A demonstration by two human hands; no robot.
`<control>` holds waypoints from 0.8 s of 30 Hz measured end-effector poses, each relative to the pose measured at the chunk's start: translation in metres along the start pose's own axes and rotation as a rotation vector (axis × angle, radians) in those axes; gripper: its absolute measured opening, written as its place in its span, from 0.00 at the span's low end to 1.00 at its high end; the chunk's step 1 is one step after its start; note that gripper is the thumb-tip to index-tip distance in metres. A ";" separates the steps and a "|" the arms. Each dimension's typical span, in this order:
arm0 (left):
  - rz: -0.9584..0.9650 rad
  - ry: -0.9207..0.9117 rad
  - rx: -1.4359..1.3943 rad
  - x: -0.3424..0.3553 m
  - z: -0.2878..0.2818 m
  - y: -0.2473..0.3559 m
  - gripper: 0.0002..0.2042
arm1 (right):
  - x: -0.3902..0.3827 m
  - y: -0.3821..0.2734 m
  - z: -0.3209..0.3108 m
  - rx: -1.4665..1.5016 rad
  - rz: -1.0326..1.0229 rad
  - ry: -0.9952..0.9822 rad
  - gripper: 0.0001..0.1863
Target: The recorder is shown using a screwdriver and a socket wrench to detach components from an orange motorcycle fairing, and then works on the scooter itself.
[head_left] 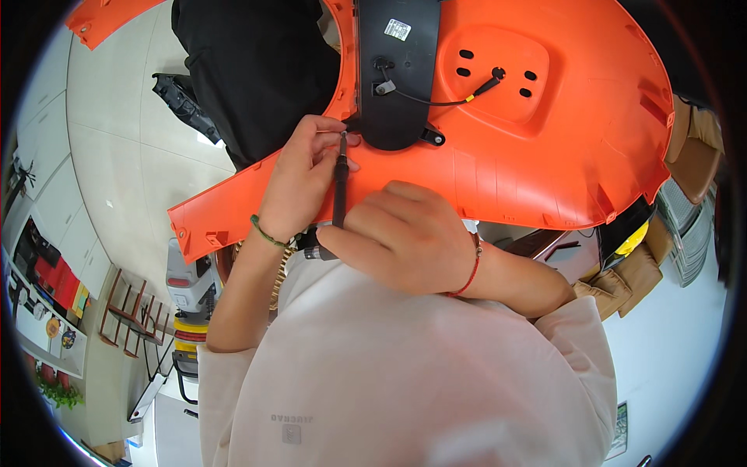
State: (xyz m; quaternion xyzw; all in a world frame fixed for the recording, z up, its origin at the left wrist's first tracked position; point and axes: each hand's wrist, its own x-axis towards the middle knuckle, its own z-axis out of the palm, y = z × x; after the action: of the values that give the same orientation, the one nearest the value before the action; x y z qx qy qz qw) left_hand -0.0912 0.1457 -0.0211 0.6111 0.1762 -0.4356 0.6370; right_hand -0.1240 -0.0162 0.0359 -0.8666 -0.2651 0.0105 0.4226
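Observation:
A large curved orange plastic panel (482, 175) lies in front of me, with a long black housing (397, 109) set against it. My right hand (408, 233) is closed around a slim black screwdriver (341, 183), its narrow metal tip pointing away from me. My left hand (303, 175) is beside the housing's rounded near end, at its left mounting tab. Its fingers are pinched together around the screwdriver's tip; whatever small thing they hold is hidden. A black mounting tab (434, 137) with a screw shows on the housing's right. A black cable (428, 101) runs from the housing into the panel's recess.
Black cloth (253, 74) lies beyond my left hand, near a black plastic part (187, 105) on the tiled floor. A grey and yellow machine (191, 296) stands at left, near a wooden rack (136, 315). Brown chairs (692, 152) are at right.

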 end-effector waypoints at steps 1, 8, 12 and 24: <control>0.000 0.000 0.001 0.000 0.000 0.001 0.11 | 0.001 0.000 0.001 0.013 0.008 0.011 0.09; -0.041 -0.006 0.004 0.000 0.000 0.003 0.10 | 0.001 0.000 0.002 0.050 0.040 0.023 0.11; -0.048 0.000 0.006 0.000 0.001 0.002 0.10 | 0.001 0.001 0.003 0.057 0.044 0.043 0.12; -0.077 0.009 -0.029 0.001 -0.001 0.001 0.10 | 0.003 0.003 0.007 0.055 0.024 0.058 0.14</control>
State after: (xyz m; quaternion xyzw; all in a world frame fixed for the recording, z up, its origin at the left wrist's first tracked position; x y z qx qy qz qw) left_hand -0.0896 0.1459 -0.0212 0.5968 0.2086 -0.4543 0.6277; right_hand -0.1218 -0.0118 0.0300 -0.8577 -0.2419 -0.0022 0.4537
